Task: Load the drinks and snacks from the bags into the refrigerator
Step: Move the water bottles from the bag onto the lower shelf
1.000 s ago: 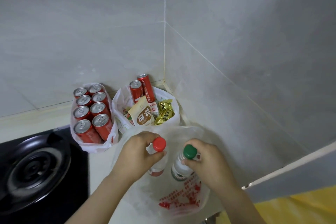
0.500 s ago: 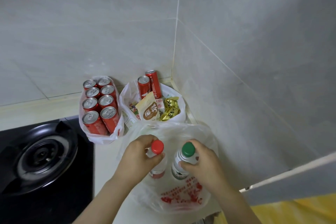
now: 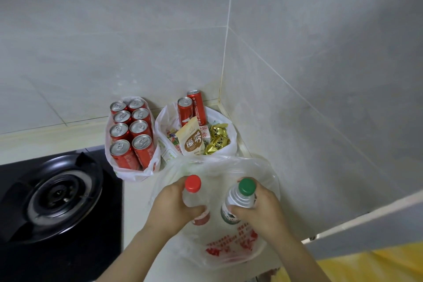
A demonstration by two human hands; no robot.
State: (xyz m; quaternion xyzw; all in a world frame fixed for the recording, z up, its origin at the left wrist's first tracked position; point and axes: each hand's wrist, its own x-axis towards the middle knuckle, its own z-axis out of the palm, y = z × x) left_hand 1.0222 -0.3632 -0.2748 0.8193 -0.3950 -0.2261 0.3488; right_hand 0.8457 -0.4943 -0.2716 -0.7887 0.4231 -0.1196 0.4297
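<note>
Low in the centre of the frame, a clear plastic bag [image 3: 231, 252] with red print holds two upright clear bottles side by side. The left hand [image 3: 171, 206] grips the red-capped bottle [image 3: 193, 186], and the right hand [image 3: 261, 210] grips the green-capped bottle [image 3: 239, 198]. Just above, a white bag [image 3: 163, 119] holds two tall red cans [image 3: 190, 109], a beige snack pouch [image 3: 192, 142] and gold-wrapped sweets [image 3: 217, 142]. Left of it, another white bag [image 3: 135, 173] holds eight upright red cans [image 3: 130, 133] in two rows.

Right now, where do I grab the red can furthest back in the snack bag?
Grip the red can round its upper half, from above: it stands upright, top clear of the snack bag, with packets crowding its base.
</note>
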